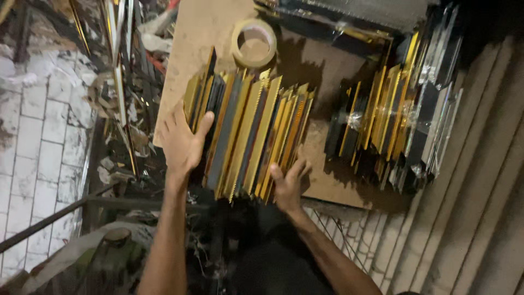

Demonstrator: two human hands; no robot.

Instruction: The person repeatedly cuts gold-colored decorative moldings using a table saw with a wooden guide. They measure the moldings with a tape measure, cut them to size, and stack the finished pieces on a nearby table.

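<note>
Dim workshop: white-tiled floor [38, 136], brown board tabletop [207, 38], ribbed wall [480, 207].

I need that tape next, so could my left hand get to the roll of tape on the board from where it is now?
Probably yes. The roll of tape lies flat on the bare board, with nothing on it. The left hand rests on the near stack of gold and dark strips; it would only have to pass over that stack.

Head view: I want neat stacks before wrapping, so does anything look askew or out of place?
The gold and black strips between the left hand and right hand fan out with uneven ends. The second stack also leans, splayed. The tape roll lies flat.
</note>
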